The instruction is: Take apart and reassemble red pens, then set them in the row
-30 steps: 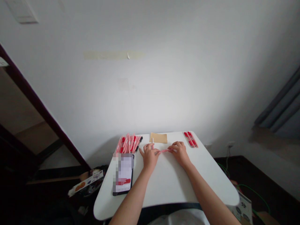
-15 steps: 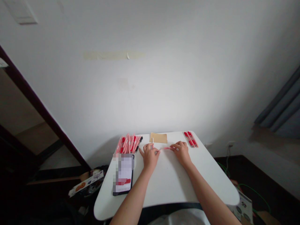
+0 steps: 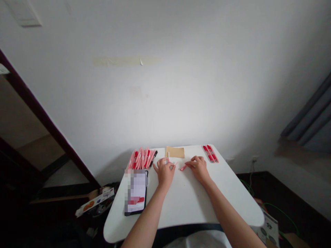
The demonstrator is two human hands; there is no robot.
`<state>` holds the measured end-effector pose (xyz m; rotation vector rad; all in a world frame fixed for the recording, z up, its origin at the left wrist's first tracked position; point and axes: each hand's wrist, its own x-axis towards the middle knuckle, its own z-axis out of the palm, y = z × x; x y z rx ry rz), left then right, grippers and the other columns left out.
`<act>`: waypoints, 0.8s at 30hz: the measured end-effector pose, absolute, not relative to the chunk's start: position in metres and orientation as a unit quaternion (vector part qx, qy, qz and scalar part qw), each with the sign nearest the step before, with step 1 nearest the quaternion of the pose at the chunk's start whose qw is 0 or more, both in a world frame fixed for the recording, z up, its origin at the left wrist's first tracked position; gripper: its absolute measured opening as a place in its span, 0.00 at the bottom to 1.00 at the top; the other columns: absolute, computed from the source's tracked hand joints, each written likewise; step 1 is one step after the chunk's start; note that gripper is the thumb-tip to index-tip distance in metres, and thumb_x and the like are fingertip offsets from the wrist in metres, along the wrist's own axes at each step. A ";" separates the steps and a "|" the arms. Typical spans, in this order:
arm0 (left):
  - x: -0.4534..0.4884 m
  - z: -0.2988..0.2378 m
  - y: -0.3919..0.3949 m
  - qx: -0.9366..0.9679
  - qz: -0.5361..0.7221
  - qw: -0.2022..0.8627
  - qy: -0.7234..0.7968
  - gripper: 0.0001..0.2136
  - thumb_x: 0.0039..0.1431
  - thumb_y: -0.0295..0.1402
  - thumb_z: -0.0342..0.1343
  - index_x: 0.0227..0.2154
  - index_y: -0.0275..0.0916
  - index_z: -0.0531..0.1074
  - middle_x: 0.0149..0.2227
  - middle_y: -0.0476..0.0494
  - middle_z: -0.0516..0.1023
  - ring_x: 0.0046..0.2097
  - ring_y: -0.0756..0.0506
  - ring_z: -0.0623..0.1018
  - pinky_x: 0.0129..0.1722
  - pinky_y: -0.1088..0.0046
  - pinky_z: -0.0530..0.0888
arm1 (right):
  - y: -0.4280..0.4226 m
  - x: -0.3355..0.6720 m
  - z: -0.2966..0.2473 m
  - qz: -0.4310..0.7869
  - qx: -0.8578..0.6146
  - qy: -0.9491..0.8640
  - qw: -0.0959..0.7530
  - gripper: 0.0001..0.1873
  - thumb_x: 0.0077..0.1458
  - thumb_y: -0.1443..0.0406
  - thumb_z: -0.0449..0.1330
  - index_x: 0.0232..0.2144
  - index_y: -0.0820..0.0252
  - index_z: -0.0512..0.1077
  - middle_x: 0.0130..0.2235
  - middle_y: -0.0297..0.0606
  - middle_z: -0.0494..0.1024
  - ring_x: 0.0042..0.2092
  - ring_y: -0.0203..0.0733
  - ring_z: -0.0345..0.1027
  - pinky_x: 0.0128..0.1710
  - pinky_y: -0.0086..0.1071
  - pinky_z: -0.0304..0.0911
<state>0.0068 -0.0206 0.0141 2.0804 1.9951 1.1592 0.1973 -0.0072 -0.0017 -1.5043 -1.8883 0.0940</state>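
Note:
Near the middle of the white table [image 3: 181,203], my left hand [image 3: 164,172] is closed, with thumb and forefinger pinched on a small pale piece [image 3: 174,164] too small to name. A thin white-and-pink stick [image 3: 169,156] pokes up past its fingers; whether that hand grips it I cannot tell. Across a short gap, my right hand [image 3: 198,168] pinches a pink-and-red pen part [image 3: 183,167], its free end pointing down and left. The fingers hide the rest of that part.
Pink, red and black pens [image 3: 141,158] lie heaped at the table's back left. A phone [image 3: 137,196] lies in front of them. Brown paper [image 3: 176,152] sits by the back edge, and several red and pink pens [image 3: 210,153] lie side by side at the back right.
The pen part in my right hand has swung from nearly level to slanting down and left. My left hand has barely moved, and the gap between the pieces is slightly wider.

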 end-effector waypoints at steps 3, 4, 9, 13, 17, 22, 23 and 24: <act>0.007 0.014 -0.020 0.668 0.373 0.019 0.643 0.03 0.50 0.34 0.61 0.24 0.43 0.75 0.47 0.47 0.73 0.55 0.41 0.66 0.59 0.39 0.49 | -0.007 0.198 -0.001 0.029 -0.575 -0.739 0.350 0.11 0.56 0.63 0.58 0.37 0.41 0.78 0.41 0.38 0.76 0.48 0.49 0.58 0.48 0.44 0.53; 0.007 0.014 -0.020 0.668 0.373 0.019 0.643 0.03 0.50 0.34 0.61 0.24 0.43 0.75 0.47 0.47 0.73 0.55 0.41 0.66 0.59 0.39 0.49 | -0.007 0.198 -0.001 0.025 -0.573 -0.742 0.347 0.11 0.56 0.63 0.58 0.38 0.41 0.78 0.41 0.37 0.76 0.48 0.49 0.58 0.48 0.45 0.53; 0.008 0.014 -0.021 0.669 0.372 0.016 0.643 0.02 0.50 0.34 0.61 0.24 0.43 0.76 0.47 0.46 0.73 0.54 0.41 0.66 0.58 0.39 0.50 | -0.007 0.197 -0.001 0.013 -0.572 -0.747 0.338 0.13 0.57 0.64 0.57 0.41 0.42 0.77 0.42 0.35 0.78 0.48 0.48 0.59 0.49 0.45 0.52; 0.008 0.015 -0.021 0.668 0.374 0.017 0.643 0.03 0.50 0.35 0.61 0.24 0.43 0.75 0.46 0.47 0.73 0.54 0.41 0.66 0.59 0.39 0.49 | -0.008 0.196 0.001 0.015 -0.572 -0.749 0.334 0.12 0.57 0.62 0.56 0.40 0.44 0.77 0.43 0.35 0.79 0.49 0.49 0.60 0.50 0.46 0.51; 0.009 0.016 -0.021 0.667 0.374 0.025 0.644 0.03 0.50 0.35 0.61 0.24 0.43 0.76 0.47 0.46 0.73 0.54 0.41 0.66 0.59 0.40 0.49 | -0.009 0.195 0.002 0.013 -0.570 -0.748 0.338 0.12 0.57 0.62 0.56 0.40 0.46 0.77 0.44 0.35 0.79 0.49 0.49 0.60 0.50 0.45 0.51; 0.009 0.015 -0.021 0.666 0.379 0.018 0.642 0.04 0.50 0.35 0.61 0.24 0.43 0.75 0.46 0.47 0.73 0.54 0.41 0.66 0.59 0.41 0.50 | -0.007 0.196 -0.001 0.014 -0.552 -0.763 0.336 0.13 0.56 0.63 0.57 0.43 0.44 0.76 0.45 0.34 0.78 0.49 0.48 0.60 0.49 0.43 0.52; 0.009 0.015 -0.021 0.667 0.379 0.017 0.641 0.04 0.50 0.35 0.61 0.24 0.43 0.75 0.46 0.47 0.73 0.54 0.41 0.67 0.59 0.41 0.50 | -0.007 0.196 -0.002 0.013 -0.549 -0.766 0.335 0.13 0.56 0.62 0.57 0.43 0.44 0.76 0.45 0.34 0.78 0.49 0.48 0.60 0.49 0.43 0.52; 0.008 0.015 -0.021 0.667 0.380 0.017 0.641 0.04 0.50 0.36 0.60 0.24 0.43 0.75 0.46 0.47 0.73 0.54 0.41 0.67 0.59 0.40 0.50 | -0.006 0.196 -0.002 0.012 -0.546 -0.768 0.334 0.12 0.56 0.62 0.57 0.42 0.44 0.76 0.45 0.34 0.78 0.49 0.48 0.60 0.49 0.43 0.52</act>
